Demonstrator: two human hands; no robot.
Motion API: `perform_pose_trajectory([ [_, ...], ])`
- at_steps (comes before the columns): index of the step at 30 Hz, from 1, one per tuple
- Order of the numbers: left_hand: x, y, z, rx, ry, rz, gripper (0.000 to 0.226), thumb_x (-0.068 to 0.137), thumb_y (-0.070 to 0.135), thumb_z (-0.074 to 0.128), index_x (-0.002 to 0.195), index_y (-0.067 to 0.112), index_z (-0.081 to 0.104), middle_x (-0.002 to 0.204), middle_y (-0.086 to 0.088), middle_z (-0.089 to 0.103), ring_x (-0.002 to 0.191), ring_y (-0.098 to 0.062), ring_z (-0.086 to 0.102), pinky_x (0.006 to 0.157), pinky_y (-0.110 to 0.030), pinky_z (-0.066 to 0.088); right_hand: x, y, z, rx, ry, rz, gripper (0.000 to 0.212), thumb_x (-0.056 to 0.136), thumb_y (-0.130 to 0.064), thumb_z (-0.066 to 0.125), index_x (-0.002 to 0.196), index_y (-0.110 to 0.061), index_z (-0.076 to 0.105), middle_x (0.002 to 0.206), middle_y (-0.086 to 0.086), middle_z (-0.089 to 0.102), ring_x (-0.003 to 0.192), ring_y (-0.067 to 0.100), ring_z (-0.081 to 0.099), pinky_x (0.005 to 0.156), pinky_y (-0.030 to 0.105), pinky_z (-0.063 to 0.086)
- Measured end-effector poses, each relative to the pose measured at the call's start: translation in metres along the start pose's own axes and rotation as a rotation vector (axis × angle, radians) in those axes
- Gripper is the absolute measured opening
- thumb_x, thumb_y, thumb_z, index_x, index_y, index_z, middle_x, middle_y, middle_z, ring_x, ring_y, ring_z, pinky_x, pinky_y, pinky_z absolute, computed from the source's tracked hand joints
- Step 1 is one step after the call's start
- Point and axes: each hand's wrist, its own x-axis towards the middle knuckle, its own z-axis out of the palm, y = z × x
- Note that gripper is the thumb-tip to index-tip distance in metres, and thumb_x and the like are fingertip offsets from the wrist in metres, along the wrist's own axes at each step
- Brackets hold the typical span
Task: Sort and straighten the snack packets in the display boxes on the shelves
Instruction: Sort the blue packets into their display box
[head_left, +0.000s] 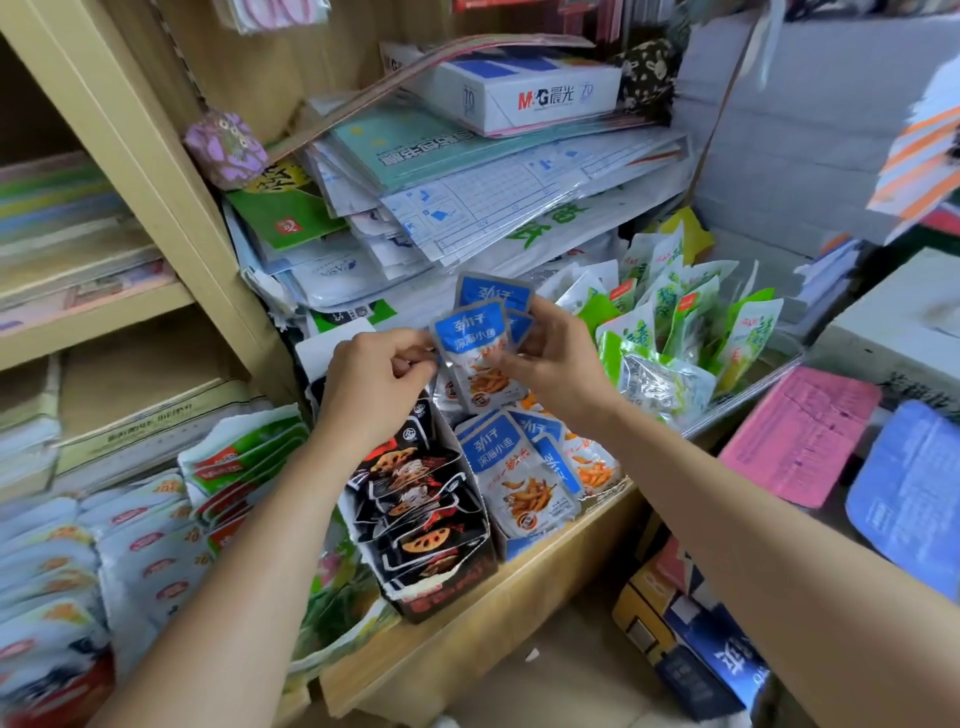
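left hand (374, 379) pinches front blue packet (475, 353) | right hand (556, 353) grips perhaps 2 rear blue packets (493, 293)

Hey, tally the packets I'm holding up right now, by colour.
Blue fish packets: 3 showing, overlapped, held between left hand and right hand
Other colours: 0
Total: 3 visible; more could hide behind

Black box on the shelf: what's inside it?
Black snack packets standing in a row, lotus-root slices printed on them. The left hand covers the back ones; the box bottom is hidden.
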Motion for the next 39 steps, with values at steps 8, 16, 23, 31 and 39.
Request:
perform_pose_trajectory([
  [8,-0.011,0.011,-0.007,-0.317,-0.044,0.137,0.077,0.083,0.013,0.077,0.15,0.029,0.042,0.126,0.022,0.062,0.11,0.004,0.063,0.087,-0.014,0.052,0.008,0.007,0.015,0.05,-0.056,-0.054,0.048,0.083,0.009,0.073,0.128,-0.002,0.059,0.108,0.011,0.074,0.098,0.023,0.072,0.088,0.039,0.059],
  [16,-0.005,0.012,0.002,0.043,0.05,0.14,0.05,0.077,0.028,0.085,0.122,0.037,0.064,0.081,0.026,0.06,0.073,0.004,0.061,0.071,-0.024,0.052,0.002,0.018,0.011,-0.478,-0.052,-0.177,0.041,0.078,-0.016,0.082,0.113,-0.015,0.062,0.099,-0.002,0.069,0.087,0.017,0.064,0.076,0.041,0.055],
  [23,-0.007,0.012,0.008,0.397,0.099,0.24,0.029,0.076,0.046,0.082,0.093,0.027,0.068,0.069,0.009,0.054,0.074,-0.021,0.049,0.073,-0.033,0.031,-0.008,0.002,-0.008,-0.497,0.049,-0.125,0.041,0.075,-0.012,0.083,0.112,-0.019,0.067,0.091,-0.005,0.066,0.069,0.008,0.056,0.063,0.02,0.047],
  [31,-0.004,0.011,0.02,0.498,0.03,0.153,0.039,0.072,0.064,0.078,0.081,0.028,0.065,0.062,0.014,0.043,0.081,-0.021,0.048,0.074,-0.033,0.026,-0.055,0.006,-0.033,-0.976,-0.323,-0.024,0.089,0.067,-0.06,0.082,0.14,-0.021,0.052,0.124,-0.003,0.056,0.109,0.019,0.046,0.088,0.028,0.037],
  [39,-0.014,0.01,0.015,0.135,0.035,0.275,0.035,0.082,0.029,0.078,0.115,0.034,0.069,0.099,0.015,0.07,0.092,-0.013,0.063,0.083,-0.033,0.041,-0.069,0.017,-0.018,-0.829,-0.257,-0.124,0.064,0.068,-0.034,0.088,0.122,-0.021,0.057,0.118,-0.005,0.054,0.105,0.017,0.04,0.086,0.036,0.042],
])
